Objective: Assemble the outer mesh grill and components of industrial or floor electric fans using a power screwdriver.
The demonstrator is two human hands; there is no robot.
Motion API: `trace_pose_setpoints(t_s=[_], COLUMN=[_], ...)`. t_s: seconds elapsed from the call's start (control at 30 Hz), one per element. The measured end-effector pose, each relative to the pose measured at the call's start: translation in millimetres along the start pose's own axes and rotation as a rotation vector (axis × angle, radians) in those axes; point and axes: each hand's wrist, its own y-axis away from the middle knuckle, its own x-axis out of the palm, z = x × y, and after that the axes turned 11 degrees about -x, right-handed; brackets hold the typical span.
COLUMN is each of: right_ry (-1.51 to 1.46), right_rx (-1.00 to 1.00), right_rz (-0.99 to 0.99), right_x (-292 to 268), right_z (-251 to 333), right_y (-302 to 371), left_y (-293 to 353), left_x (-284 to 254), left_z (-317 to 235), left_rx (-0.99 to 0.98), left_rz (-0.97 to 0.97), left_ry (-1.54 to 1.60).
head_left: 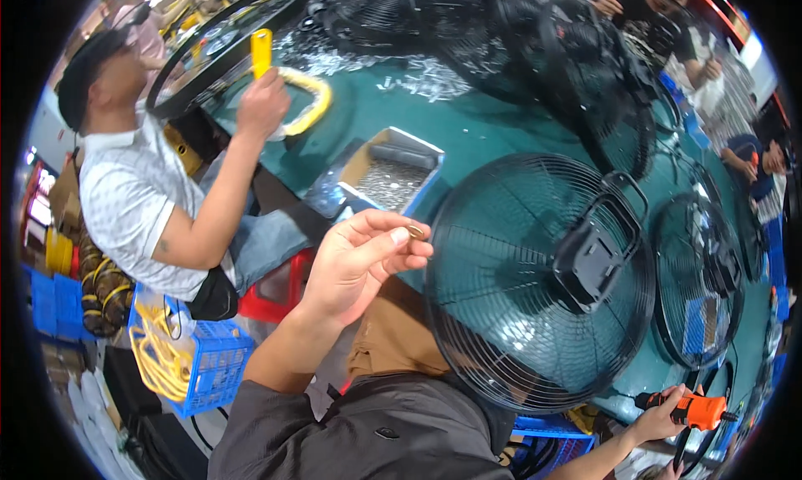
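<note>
My left hand (355, 263) is raised left of the black fan guard (501, 304), pinching a small brass-coloured metal piece (415, 231) between thumb and fingers; its exact kind is too small to tell. At the lower right, my right hand (662, 417) grips an orange and black electric screwdriver (702, 411), held apart from the guard. The round wire guard lies on the green table (501, 129), with a black plastic housing and handle (589, 271) on it. Behind my left hand stands an open box (401, 139) of small metal parts (386, 182).
A co-worker (154, 187) sits at the left, holding a yellow-handled tool (261, 54). More fan guards (576, 71) crowd the table's far side and right. A blue crate (213, 363) with yellow cords stands at lower left, near a red stool (280, 292).
</note>
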Motion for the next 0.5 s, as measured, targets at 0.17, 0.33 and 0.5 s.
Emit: trace_pose_setpoints(t_s=[0.17, 0.33, 0.5], right_ry=[0.081, 0.175, 0.141], right_rx=[-0.025, -0.137, -0.189], right_rz=[0.065, 0.087, 0.057], right_x=[7.5, 14.6, 19.2], right_z=[-7.9, 6.2, -13.1], right_y=[9.3, 13.6, 19.4], left_y=[-9.6, -45.4, -64.0], left_x=[-61.2, -145.7, -174.3], left_z=[-18.5, -60.1, -66.2], left_rx=[0.421, 0.594, 0.328], left_rz=[-0.327, -0.685, -0.658], left_ry=[-0.376, -0.914, -0.197])
